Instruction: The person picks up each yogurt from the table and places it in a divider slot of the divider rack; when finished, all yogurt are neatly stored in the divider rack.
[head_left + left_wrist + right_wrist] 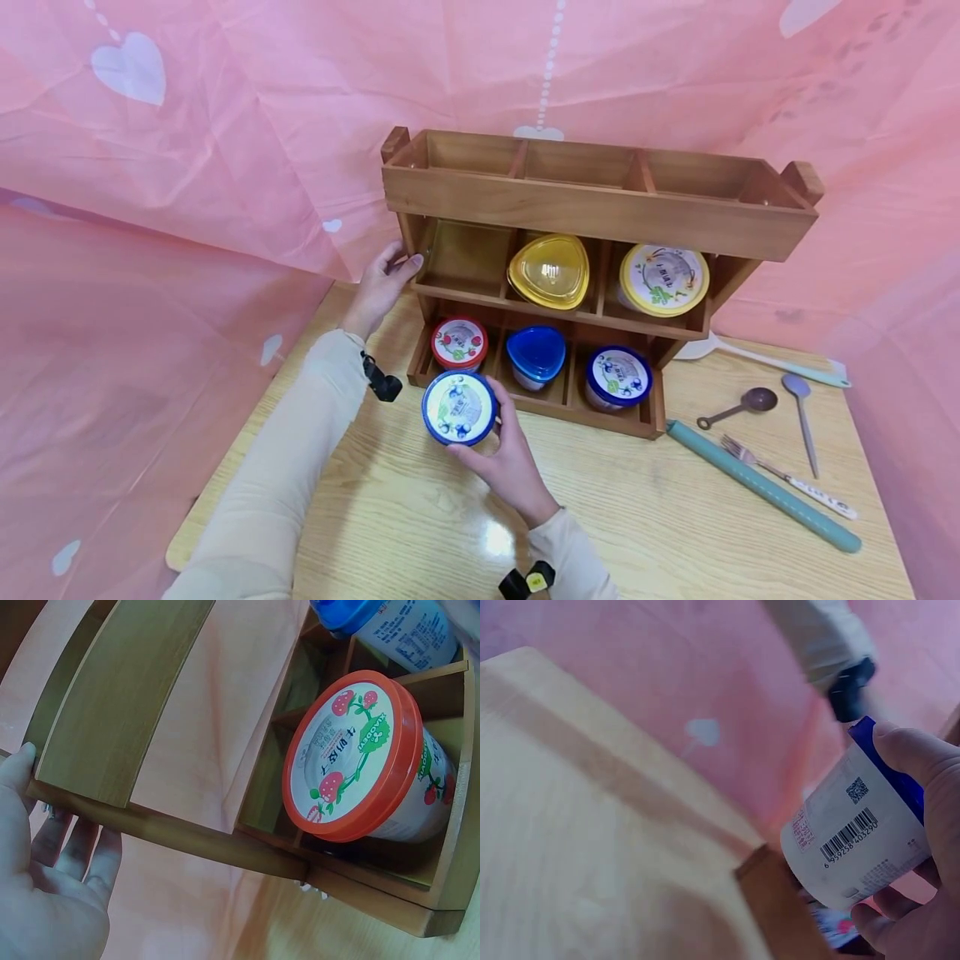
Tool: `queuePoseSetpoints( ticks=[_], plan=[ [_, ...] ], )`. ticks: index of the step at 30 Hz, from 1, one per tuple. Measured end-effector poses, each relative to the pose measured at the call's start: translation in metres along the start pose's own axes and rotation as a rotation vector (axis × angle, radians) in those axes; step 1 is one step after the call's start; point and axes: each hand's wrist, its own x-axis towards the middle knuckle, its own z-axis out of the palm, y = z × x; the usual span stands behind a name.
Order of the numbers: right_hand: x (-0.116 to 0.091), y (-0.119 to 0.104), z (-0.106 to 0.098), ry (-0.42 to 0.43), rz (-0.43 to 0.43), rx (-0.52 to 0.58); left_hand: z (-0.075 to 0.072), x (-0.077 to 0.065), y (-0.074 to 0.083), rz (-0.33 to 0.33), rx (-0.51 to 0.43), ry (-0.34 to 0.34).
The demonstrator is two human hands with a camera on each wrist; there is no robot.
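Observation:
My right hand (512,461) grips a white tub (459,408) with a blue rim and a blueberry-printed lid, held in front of the rack's lower left corner. In the right wrist view, thumb and fingers wrap the tub (862,825), its barcode side showing. My left hand (377,287) holds the left side of the wooden rack (592,212) at the middle tier, thumb in front and fingers behind the side piece (172,829). The middle tier's left compartment is bare. Below it sits a red-lidded strawberry tub (460,343).
Other tubs in the rack: yellow-lidded triangular (551,271), yellow-rimmed round (664,279), blue-lidded triangular (536,354) and blue-rimmed round (618,377). To the right lie a teal rod (765,487), a fork (787,477), a measuring spoon (738,408), a small spoon (801,421) and a spatula (772,357).

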Motion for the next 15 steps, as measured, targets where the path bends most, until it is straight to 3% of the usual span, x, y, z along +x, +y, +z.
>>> queuePoseSetpoints(
  ticks=[7,15],
  plan=[
    [0.008,-0.029,-0.015,0.048,-0.071,0.02,-0.002,0.001,-0.002,0.002,0.026,-0.01],
    [0.028,-0.069,-0.018,0.041,-0.139,-0.056,-0.002,0.0,-0.002,-0.039,0.054,-0.001]
  ],
)
